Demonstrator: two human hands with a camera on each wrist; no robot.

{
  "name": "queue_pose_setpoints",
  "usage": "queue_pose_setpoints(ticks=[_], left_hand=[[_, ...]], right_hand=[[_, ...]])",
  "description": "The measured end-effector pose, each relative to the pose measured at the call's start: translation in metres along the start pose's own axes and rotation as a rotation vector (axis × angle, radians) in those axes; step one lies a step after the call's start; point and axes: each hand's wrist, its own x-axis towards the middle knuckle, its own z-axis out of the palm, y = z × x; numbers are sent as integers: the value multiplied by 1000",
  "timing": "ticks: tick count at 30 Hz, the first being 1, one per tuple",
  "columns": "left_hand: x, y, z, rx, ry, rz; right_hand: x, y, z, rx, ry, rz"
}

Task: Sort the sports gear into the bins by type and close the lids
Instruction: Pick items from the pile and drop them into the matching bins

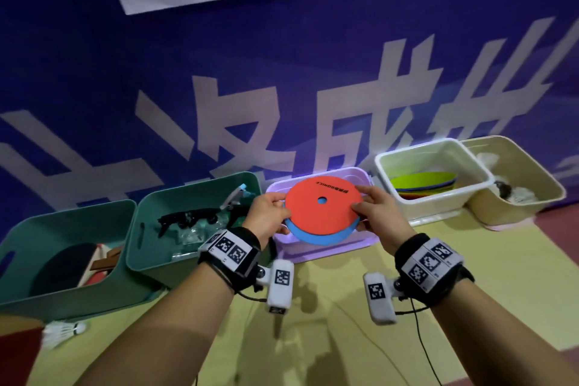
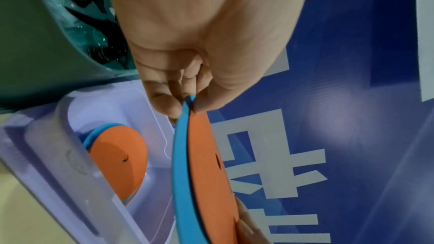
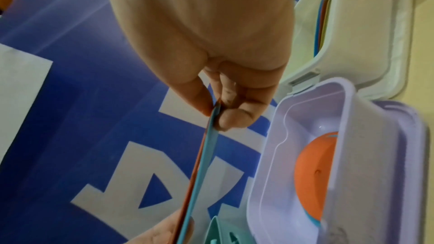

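Note:
Both hands hold a flat orange disc (image 1: 322, 207) stacked on a blue disc (image 1: 316, 235) above the open lilac bin (image 1: 329, 247). My left hand (image 1: 280, 213) pinches the stack's left edge between thumb and fingers, seen close in the left wrist view (image 2: 190, 103). My right hand (image 1: 360, 207) pinches the right edge (image 3: 216, 112). Inside the lilac bin (image 2: 58, 155) lies another orange disc (image 2: 117, 159) on blue ones; the right wrist view shows the same orange disc (image 3: 314, 170).
A white bin (image 1: 432, 172) holding coloured discs (image 1: 423, 188) stands right of the lilac one, then a beige bin (image 1: 517, 185) with shuttlecocks. Left are two green bins, one with goggles (image 1: 194, 222), one with paddles (image 1: 62, 260). A shuttlecock (image 1: 62, 330) lies on the floor.

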Motion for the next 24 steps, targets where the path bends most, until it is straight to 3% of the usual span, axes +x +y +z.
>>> queue_pose_setpoints(ticks=[8,18,24], left_hand=[[18,-7,42,-49,116,-45],[45,-44,45,-148,181,-110],[52,-65,51,-177,163,-128]], right_hand=[[31,22,-41,-4,52,160],[60,39,-23,-21,-22,232],[89,53,-6,-40,28,248]])
